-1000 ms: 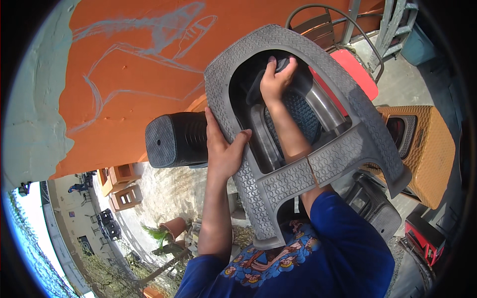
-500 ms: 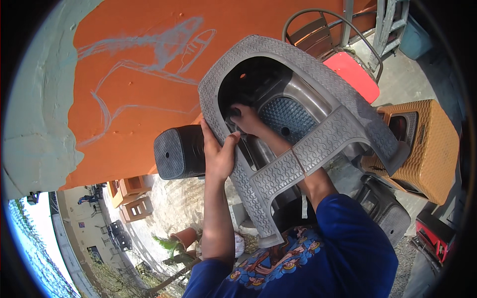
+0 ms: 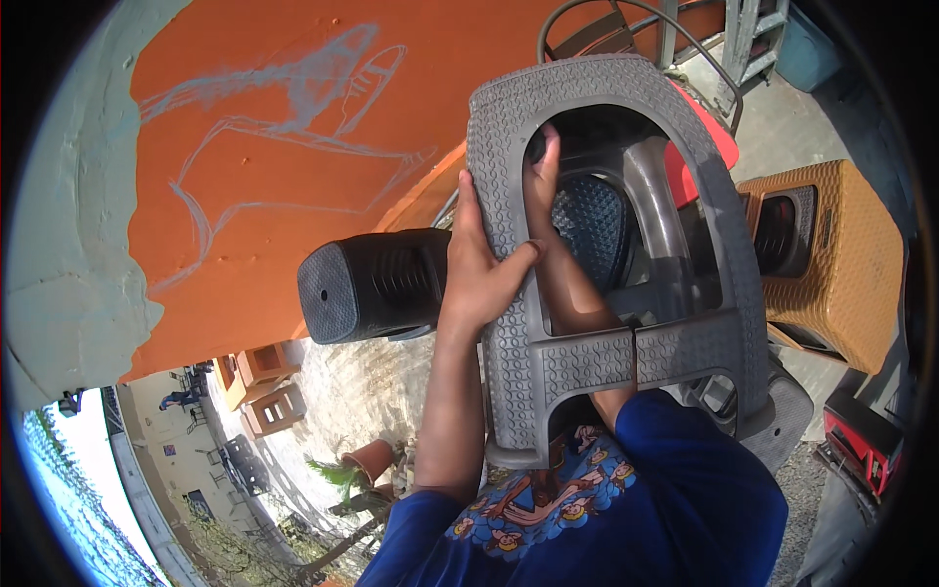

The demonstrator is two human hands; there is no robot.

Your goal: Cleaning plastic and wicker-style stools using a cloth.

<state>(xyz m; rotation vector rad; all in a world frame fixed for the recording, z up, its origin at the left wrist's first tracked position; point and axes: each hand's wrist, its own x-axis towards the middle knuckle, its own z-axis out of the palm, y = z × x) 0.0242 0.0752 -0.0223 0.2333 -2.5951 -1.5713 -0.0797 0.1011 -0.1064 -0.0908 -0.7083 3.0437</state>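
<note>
A grey textured plastic stool (image 3: 728, 225) is held up in front of me, its large side opening showing a glossy inside and a blue-grey patterned surface. My left hand (image 3: 482, 276) grips the outer edge of its left side, thumb across the frame. Inside the opening, my right hand (image 3: 544, 164) is closed on a dark cloth (image 3: 535, 147) against the inner left wall, mostly hidden by the frame. My right forearm passes behind the lower crossbar.
A black stool (image 3: 367, 289) lies on its side at the left, before an orange wall (image 3: 245, 166) with drawings. At the right are a yellow woven stool (image 3: 846, 264), a red-seated chair (image 3: 712, 137), a ladder (image 3: 755, 49) and red equipment (image 3: 861, 440). Brown stools (image 3: 269, 411) and a potted plant (image 3: 367, 460) stand lower left.
The stool has swung more upright and shifted rightward. My left hand moved right with it. My right hand dipped leftward half a second ago and is now higher, along the inner left wall.
</note>
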